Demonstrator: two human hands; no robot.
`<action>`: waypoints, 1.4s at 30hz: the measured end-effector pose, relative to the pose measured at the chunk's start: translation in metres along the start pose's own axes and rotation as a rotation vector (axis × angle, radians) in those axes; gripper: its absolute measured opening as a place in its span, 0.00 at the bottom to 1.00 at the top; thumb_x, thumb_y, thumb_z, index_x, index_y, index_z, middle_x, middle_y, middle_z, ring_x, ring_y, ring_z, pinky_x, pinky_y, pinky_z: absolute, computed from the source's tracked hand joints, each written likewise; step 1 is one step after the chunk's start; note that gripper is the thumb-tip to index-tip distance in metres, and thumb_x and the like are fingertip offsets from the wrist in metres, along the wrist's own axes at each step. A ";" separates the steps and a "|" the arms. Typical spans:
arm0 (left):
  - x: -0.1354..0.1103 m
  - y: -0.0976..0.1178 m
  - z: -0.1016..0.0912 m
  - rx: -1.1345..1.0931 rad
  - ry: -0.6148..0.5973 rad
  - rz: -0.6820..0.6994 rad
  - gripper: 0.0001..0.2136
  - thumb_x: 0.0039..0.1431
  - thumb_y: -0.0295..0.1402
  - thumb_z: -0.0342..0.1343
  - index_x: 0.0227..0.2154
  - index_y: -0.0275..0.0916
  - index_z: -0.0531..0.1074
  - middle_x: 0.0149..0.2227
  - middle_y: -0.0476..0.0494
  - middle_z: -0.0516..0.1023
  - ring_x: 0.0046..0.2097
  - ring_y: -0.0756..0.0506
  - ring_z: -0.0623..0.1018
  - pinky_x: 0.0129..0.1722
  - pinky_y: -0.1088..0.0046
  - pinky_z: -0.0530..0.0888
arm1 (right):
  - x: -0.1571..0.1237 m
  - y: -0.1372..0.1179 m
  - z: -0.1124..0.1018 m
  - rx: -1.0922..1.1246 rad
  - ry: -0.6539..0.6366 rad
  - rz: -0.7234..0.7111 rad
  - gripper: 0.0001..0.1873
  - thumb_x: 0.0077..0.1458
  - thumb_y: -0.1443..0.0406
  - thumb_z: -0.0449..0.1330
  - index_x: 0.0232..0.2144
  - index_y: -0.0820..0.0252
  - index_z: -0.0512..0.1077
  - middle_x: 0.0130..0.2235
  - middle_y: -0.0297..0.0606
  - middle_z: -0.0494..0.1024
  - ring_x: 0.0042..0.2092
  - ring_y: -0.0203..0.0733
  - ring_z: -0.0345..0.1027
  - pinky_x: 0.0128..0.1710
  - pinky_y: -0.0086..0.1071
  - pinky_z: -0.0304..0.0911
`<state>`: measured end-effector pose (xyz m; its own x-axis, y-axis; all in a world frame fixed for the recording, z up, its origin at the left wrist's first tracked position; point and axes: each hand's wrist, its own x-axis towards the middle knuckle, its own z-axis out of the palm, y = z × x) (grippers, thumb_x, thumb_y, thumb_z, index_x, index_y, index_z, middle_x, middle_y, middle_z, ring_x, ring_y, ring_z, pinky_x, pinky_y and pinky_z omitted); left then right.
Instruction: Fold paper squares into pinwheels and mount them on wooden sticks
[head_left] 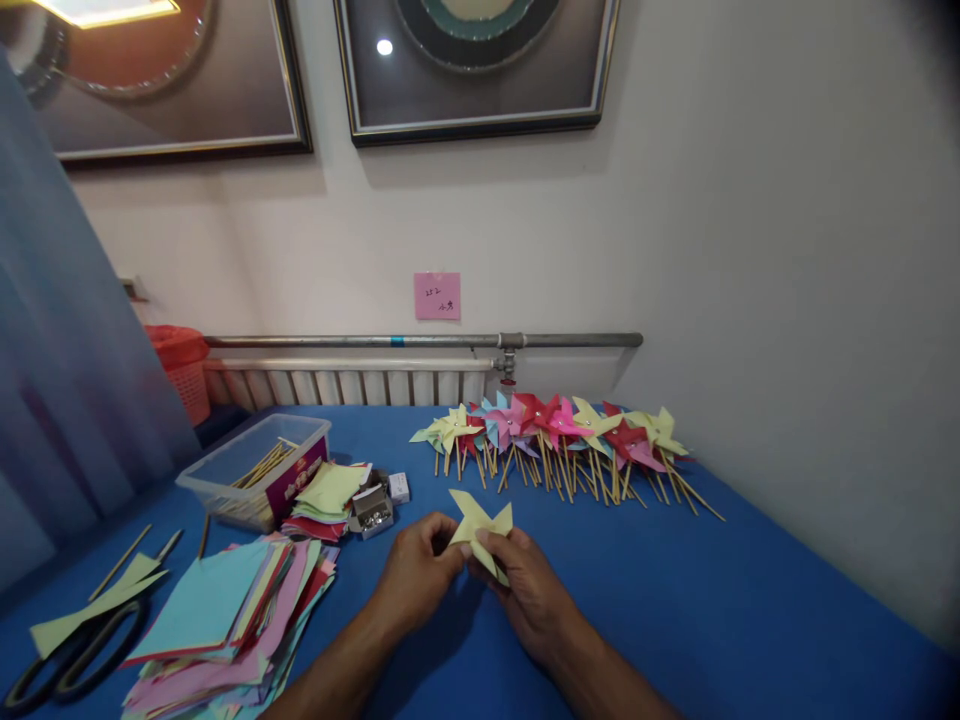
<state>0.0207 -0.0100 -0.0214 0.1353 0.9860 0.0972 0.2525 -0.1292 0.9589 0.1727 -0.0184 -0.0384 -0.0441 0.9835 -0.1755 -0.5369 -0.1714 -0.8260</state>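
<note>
A pale yellow paper pinwheel (478,520) with folded points is held above the blue table between my two hands. My left hand (424,562) pinches its lower left side with thumb and fingers. On the other side, my right hand (525,585) grips it, the thumb pressed near the centre and the fingers behind the paper. Whether a pin or stick is behind the pinwheel cannot be seen. Nearest to my left hand is a small open box of metal pins (373,512), beside a stack of small coloured paper squares (330,497).
Finished pinwheels on sticks (555,430) lie in a row at the back. To the left are a plastic box with sticks (255,470), a pile of coloured paper sheets (217,600) and black-handled scissors (97,650) under pale paper scraps. A red basket (184,370) stands behind.
</note>
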 end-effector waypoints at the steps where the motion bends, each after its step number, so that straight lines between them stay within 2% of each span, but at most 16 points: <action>1: 0.000 0.002 -0.001 -0.016 -0.002 -0.001 0.09 0.51 0.38 0.62 0.28 0.38 0.74 0.24 0.52 0.72 0.28 0.49 0.68 0.29 0.73 0.59 | 0.000 0.000 0.000 -0.001 0.008 -0.002 0.19 0.40 0.59 0.77 0.33 0.61 0.77 0.31 0.35 0.81 0.34 0.41 0.74 0.37 0.32 0.68; 3: 0.001 0.007 -0.005 -0.077 -0.009 -0.015 0.11 0.48 0.40 0.64 0.27 0.38 0.75 0.24 0.52 0.72 0.27 0.50 0.67 0.29 0.74 0.60 | 0.000 -0.001 0.001 -0.019 0.012 -0.016 0.20 0.40 0.58 0.77 0.33 0.61 0.78 0.30 0.35 0.81 0.33 0.41 0.73 0.36 0.32 0.68; 8: 0.004 0.013 -0.013 -0.291 -0.018 -0.117 0.16 0.42 0.43 0.69 0.28 0.36 0.76 0.24 0.50 0.75 0.26 0.50 0.69 0.29 0.74 0.63 | 0.000 0.002 0.003 -0.080 -0.069 -0.096 0.22 0.42 0.56 0.77 0.37 0.62 0.80 0.27 0.34 0.81 0.29 0.41 0.72 0.33 0.32 0.67; 12: 0.008 0.004 -0.007 -0.400 -0.032 -0.181 0.18 0.36 0.43 0.73 0.24 0.36 0.74 0.21 0.51 0.74 0.23 0.52 0.67 0.26 0.75 0.62 | 0.006 0.010 0.000 -0.149 -0.057 -0.138 0.26 0.41 0.53 0.78 0.40 0.62 0.81 0.33 0.39 0.85 0.34 0.46 0.76 0.35 0.35 0.68; 15: 0.009 -0.002 0.000 -0.450 0.000 -0.205 0.20 0.31 0.43 0.75 0.22 0.37 0.73 0.19 0.50 0.74 0.21 0.52 0.67 0.24 0.75 0.61 | 0.015 0.017 -0.005 -0.200 -0.081 -0.166 0.31 0.36 0.49 0.78 0.39 0.62 0.81 0.33 0.41 0.85 0.33 0.47 0.76 0.34 0.36 0.68; 18: 0.009 0.000 0.002 -0.480 0.014 -0.227 0.20 0.28 0.41 0.76 0.21 0.36 0.74 0.19 0.50 0.75 0.21 0.52 0.69 0.24 0.75 0.62 | 0.022 0.024 -0.010 -0.245 -0.102 -0.184 0.32 0.37 0.46 0.78 0.38 0.61 0.81 0.32 0.41 0.84 0.33 0.48 0.76 0.35 0.37 0.69; 24: 0.006 0.010 -0.003 -0.458 -0.072 -0.222 0.15 0.31 0.38 0.75 0.22 0.36 0.79 0.21 0.48 0.77 0.23 0.50 0.71 0.26 0.74 0.65 | 0.023 0.028 -0.013 -0.292 -0.149 -0.169 0.32 0.39 0.45 0.76 0.39 0.62 0.80 0.31 0.40 0.84 0.33 0.48 0.77 0.36 0.38 0.71; 33: 0.006 0.009 -0.004 -0.400 -0.060 -0.236 0.14 0.32 0.35 0.74 0.22 0.33 0.80 0.20 0.46 0.78 0.23 0.48 0.73 0.27 0.73 0.67 | 0.022 0.027 -0.009 -0.259 -0.131 -0.170 0.24 0.40 0.50 0.76 0.36 0.59 0.80 0.28 0.36 0.82 0.29 0.45 0.73 0.35 0.37 0.69; 42: 0.009 0.004 -0.006 -0.319 -0.016 -0.188 0.08 0.38 0.34 0.67 0.22 0.34 0.81 0.21 0.46 0.79 0.23 0.48 0.72 0.26 0.73 0.65 | 0.022 0.026 -0.011 -0.276 -0.162 -0.193 0.21 0.43 0.53 0.74 0.36 0.59 0.80 0.31 0.38 0.83 0.31 0.45 0.74 0.35 0.35 0.66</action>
<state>0.0172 -0.0011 -0.0149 0.1301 0.9874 -0.0903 -0.0372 0.0959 0.9947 0.1673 -0.0020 -0.0700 -0.1084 0.9919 0.0663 -0.3022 0.0307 -0.9528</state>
